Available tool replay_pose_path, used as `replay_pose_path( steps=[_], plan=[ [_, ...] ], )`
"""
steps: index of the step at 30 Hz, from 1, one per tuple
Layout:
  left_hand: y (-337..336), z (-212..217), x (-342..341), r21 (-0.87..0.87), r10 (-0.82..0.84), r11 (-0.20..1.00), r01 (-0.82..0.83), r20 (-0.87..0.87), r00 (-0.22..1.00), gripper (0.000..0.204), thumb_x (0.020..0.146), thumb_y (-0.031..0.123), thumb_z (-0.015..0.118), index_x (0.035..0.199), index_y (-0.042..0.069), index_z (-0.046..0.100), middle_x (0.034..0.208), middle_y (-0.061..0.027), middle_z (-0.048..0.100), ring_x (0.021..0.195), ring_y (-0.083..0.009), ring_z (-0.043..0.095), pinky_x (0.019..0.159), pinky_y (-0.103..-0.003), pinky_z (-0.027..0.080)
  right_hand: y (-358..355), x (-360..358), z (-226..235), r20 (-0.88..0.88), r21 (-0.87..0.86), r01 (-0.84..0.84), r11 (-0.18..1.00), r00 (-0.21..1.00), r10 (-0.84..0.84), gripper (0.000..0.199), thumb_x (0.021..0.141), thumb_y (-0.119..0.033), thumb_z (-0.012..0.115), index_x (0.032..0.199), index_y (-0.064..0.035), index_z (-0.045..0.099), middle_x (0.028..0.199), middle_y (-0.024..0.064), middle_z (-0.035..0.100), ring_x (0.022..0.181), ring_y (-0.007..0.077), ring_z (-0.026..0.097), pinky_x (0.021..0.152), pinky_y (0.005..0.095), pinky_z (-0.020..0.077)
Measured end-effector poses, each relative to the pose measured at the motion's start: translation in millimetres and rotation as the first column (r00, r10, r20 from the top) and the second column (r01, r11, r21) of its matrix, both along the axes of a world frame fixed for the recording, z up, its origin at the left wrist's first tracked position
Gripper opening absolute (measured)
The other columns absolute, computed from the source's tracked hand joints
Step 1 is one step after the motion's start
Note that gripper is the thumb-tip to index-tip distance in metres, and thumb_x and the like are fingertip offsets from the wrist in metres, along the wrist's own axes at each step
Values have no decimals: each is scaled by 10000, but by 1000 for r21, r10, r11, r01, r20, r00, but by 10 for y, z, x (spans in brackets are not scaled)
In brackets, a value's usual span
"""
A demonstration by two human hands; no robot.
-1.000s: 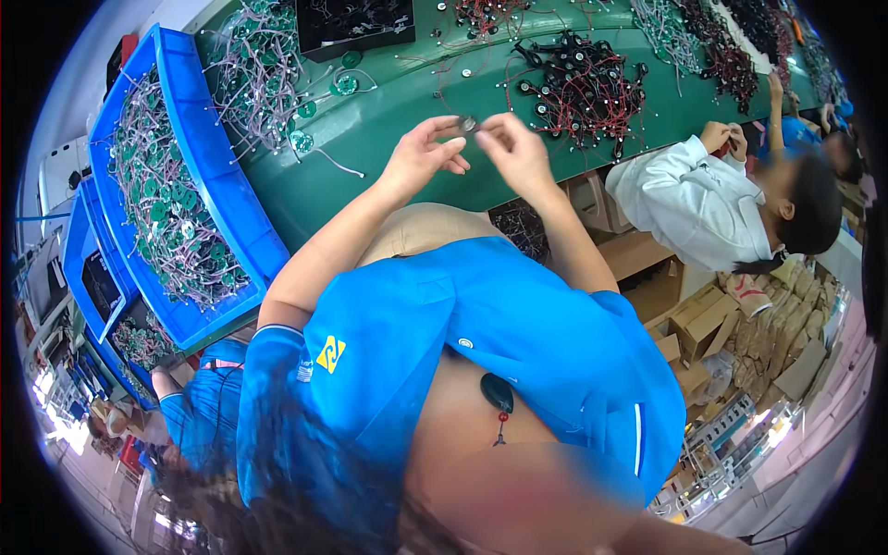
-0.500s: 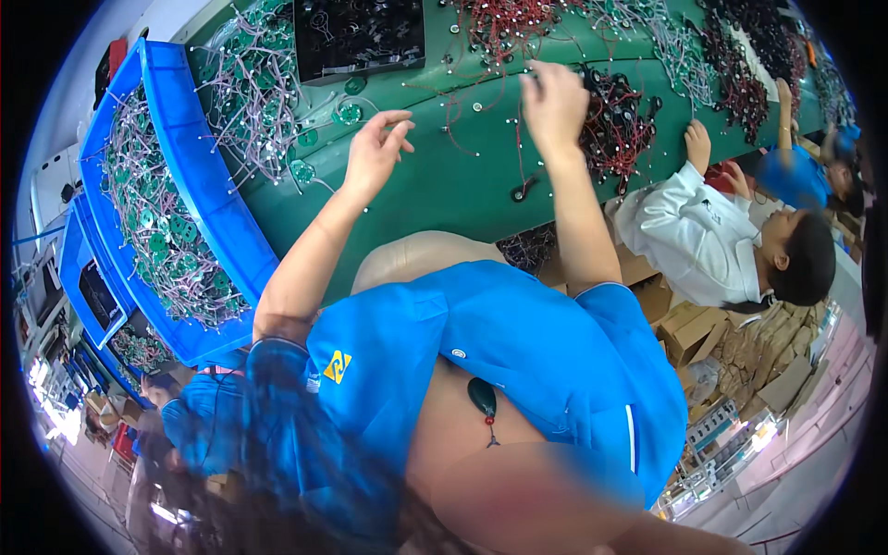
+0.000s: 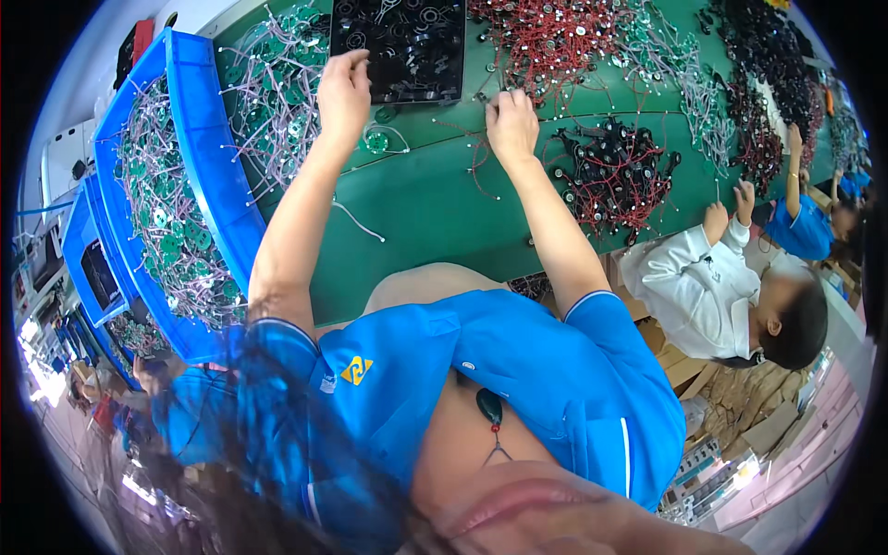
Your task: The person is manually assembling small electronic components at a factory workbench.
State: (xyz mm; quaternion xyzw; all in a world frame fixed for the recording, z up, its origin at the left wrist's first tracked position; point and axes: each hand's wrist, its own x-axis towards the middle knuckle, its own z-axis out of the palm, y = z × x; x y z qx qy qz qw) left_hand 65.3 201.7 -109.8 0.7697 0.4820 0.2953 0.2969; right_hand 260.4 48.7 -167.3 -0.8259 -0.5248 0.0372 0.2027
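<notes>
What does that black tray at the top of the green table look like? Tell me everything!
The black plastic tray is flat and rectangular, with rows of round pockets holding small dark ring-shaped parts and thin wires. It lies at the far edge of the green table. The left hand reaches just beside its left edge; whether it touches is unclear. Red-wired parts are heaped to its right.

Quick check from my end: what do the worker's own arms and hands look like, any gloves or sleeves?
Both hands are bare: no gloves on the left hand or the right hand, and no rings or watch visible. The forearms are uncovered. A bright blue short-sleeved shirt ends above the elbows, with a thin white stripe and a small yellow emblem.
</notes>
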Motion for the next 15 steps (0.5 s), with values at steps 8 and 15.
replay_pose_path(
  steps=[8, 15],
  plan=[
    [541, -66, 165, 180, 49, 979, 100, -674, 737, 317, 814, 314, 581, 961, 40, 524, 948, -181, 546, 786, -355, 601, 668, -421, 510, 141, -198, 4, -31, 36, 5, 999, 1000, -4, 259, 703, -193, 654, 888, -61, 529, 856, 116, 498, 820, 296, 547, 655, 406, 456],
    [591, -248, 155, 158, -72, 969, 190, -553, 830, 540, 784, 285, 627, 1197, -13, 448, 1185, -207, 500, 1097, -364, 468, 923, -400, 383, 176, -128, 5, -20, 20, 74, 997, 997, -73, 106, 715, -149, 528, 692, -63, 586, 771, 144, 538, 732, 292, 546, 606, 411, 463]
  ],
)
